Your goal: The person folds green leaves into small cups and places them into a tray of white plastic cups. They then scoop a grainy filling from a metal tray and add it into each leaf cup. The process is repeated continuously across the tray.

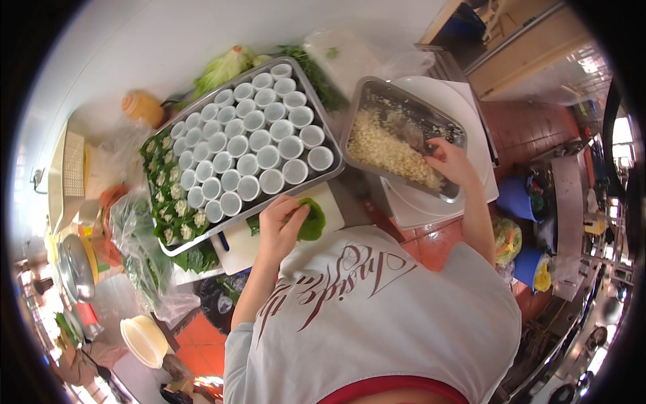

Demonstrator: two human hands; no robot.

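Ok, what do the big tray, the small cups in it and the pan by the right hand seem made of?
Big tray: likely metal, perhaps steel or aluminium; grey rim with a soft sheen. Small cups: probably plastic; pale, smooth, thin-walled, though the look leaves that open. Pan: likely metal, perhaps steel, satin; grey walls catch highlights.

The large tray [334,163] nearly meets the pan [420,104], pinching passage between; herbs [323,87] occupy the space beyond. Overhead access to both is open; raised rims obstruct low sideways entry.
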